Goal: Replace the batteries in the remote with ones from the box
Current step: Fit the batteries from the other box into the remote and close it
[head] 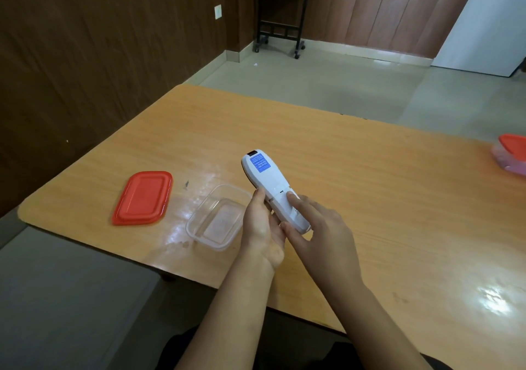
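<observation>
1. The white remote (270, 187) is held back-side up above the table (370, 198), a blue sticker near its far end (print too small to read).
2. The left hand (263, 227) wraps its fingers around the remote's near end; the right hand (316, 233) presses a fingertip on the battery cover, its other fingers loosely spread.
3. A clear box (216, 218) sits open just left of the hands, seemingly empty; its red lid (143, 197) lies beside it.
</observation>
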A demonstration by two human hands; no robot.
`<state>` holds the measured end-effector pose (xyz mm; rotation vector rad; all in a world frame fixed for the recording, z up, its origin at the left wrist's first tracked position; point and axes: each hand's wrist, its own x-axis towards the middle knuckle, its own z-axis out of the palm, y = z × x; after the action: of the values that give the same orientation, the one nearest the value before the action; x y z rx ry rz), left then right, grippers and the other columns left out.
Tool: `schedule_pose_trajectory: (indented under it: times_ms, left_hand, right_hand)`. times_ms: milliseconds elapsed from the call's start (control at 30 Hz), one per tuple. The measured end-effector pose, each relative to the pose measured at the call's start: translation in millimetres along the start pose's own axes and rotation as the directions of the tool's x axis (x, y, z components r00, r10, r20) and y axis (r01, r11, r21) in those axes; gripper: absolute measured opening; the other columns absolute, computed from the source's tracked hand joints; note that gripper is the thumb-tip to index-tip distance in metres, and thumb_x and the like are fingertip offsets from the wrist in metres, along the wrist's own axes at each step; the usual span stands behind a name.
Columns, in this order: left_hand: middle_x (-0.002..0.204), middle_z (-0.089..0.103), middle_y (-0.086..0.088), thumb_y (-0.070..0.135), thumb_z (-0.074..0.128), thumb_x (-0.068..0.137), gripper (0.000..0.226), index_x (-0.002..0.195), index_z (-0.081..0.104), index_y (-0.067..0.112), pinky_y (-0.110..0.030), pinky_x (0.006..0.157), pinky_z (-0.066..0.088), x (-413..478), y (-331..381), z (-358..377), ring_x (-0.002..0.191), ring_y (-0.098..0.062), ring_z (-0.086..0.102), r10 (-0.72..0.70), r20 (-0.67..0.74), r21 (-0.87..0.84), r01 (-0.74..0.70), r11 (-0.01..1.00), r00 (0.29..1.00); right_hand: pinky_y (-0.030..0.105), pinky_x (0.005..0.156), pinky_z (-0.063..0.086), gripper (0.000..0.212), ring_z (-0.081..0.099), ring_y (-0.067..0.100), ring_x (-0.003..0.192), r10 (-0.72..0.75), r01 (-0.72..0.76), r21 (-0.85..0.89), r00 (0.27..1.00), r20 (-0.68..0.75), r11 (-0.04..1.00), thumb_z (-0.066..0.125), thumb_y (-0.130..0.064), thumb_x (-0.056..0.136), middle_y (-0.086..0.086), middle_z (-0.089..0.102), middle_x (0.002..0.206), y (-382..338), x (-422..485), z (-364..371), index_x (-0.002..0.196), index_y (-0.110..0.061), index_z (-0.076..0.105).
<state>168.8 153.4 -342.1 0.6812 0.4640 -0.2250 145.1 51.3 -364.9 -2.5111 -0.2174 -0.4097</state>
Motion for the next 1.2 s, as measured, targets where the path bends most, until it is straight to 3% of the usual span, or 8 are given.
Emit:
schedule_pose_trajectory:
  times_ms: [400,500,600,667,733,833,933,1200]
  left_hand:
    - [0.083,0.074,-0.002,0.038,0.028,0.102,0.048,0.124,0.059,0.007,-0.025,0.055,0.057,4.7,-2.8,-3.3,0.079,-0.016,0.07,0.017,0.031,-0.022,-0.016,1.0,0.999]
    - [0.08,0.074,-0.004,0.04,0.029,0.101,0.048,0.115,0.062,0.009,-0.028,0.059,0.058,5.9,-0.5,-3.6,0.074,-0.018,0.071,0.009,0.063,-0.03,-0.008,1.0,0.998]
    - [0.085,0.075,-0.003,0.04,0.03,0.101,0.046,0.103,0.066,0.012,-0.037,0.08,0.054,7.3,1.7,-1.3,0.078,-0.018,0.069,0.044,0.075,0.016,-0.045,0.999,0.996]
    - [0.097,0.072,-0.001,0.036,0.034,0.101,0.04,0.107,0.065,0.013,-0.034,0.082,0.05,7.6,-0.3,0.0,0.084,-0.015,0.064,0.077,0.083,0.07,-0.083,0.994,0.994]
    - [0.106,0.069,0.0,0.027,0.044,0.098,0.032,0.121,0.06,0.011,-0.029,0.078,0.05,6.2,-3.5,1.7,0.088,-0.014,0.061,0.097,0.112,0.133,-0.111,0.985,0.989]
    - [0.112,0.068,0.0,0.007,0.052,0.092,0.03,0.121,0.057,0.011,-0.029,0.081,0.05,6.6,-7.4,1.1,0.096,-0.015,0.06,0.167,0.144,0.236,-0.198,0.951,0.975]
    - [0.112,0.069,-0.001,0.002,0.052,0.091,0.027,0.115,0.059,0.012,-0.03,0.086,0.049,7.0,-5.8,-0.2,0.096,-0.013,0.061,0.232,0.141,0.268,-0.263,0.927,0.962]
    - [0.105,0.07,-0.004,0.003,0.05,0.093,0.02,0.105,0.06,0.014,-0.03,0.083,0.05,12.2,-6.7,-5.2,0.098,-0.015,0.064,0.233,0.143,0.218,-0.26,0.941,0.962]
  right_hand:
    - [0.024,0.071,0.039,0.045,0.048,0.021,0.086,-0.057,0.053,-0.046,0.994,-0.09,0.998,0.07,-0.029,0.083,-0.009,0.063,0.126,-1.5,1.1,6.7,0.126,-0.026,0.061]
    - [0.016,0.082,0.037,0.047,0.045,0.011,0.101,0.036,-0.04,0.172,0.999,0.029,0.984,0.066,-0.033,0.086,-0.018,0.056,0.127,-2.6,3.6,-0.5,0.131,-0.035,0.054]
    - [0.022,0.08,0.051,0.045,0.059,0.007,0.101,0.329,-0.399,0.642,0.915,0.234,0.654,0.065,-0.033,0.087,-0.013,0.06,0.117,-6.8,6.1,-14.6,0.129,-0.037,0.049]
    - [0.027,0.072,0.057,0.033,0.066,0.013,0.09,0.436,-0.605,0.711,0.782,0.445,0.359,0.064,-0.031,0.088,0.0,0.068,0.106,-5.6,8.5,-21.8,0.119,-0.02,0.059]
    - [0.029,0.071,0.056,0.027,0.065,0.016,0.079,0.418,-0.703,0.682,0.691,0.59,0.199,0.063,-0.027,0.089,0.005,0.069,0.087,-2.4,10.6,-24.2,0.103,-0.004,0.067]
    - [0.028,0.073,0.056,0.019,0.061,0.016,0.074,0.385,-0.711,0.695,0.675,0.63,0.108,0.063,-0.02,0.089,0.007,0.068,0.08,2.6,12.6,-25.2,0.089,-0.002,0.071]
    - [0.026,0.079,0.059,0.015,0.066,0.017,0.081,0.308,-0.723,0.691,0.664,0.682,0.028,0.062,-0.008,0.088,0.011,0.071,0.088,6.1,11.1,-29.1,0.094,0.003,0.069]
    - [0.019,0.07,0.059,0.02,0.072,0.013,0.074,0.317,-0.716,0.698,0.667,0.674,0.025,0.068,-0.003,0.081,0.014,0.074,0.09,8.1,8.5,-28.1,0.099,0.005,0.069]
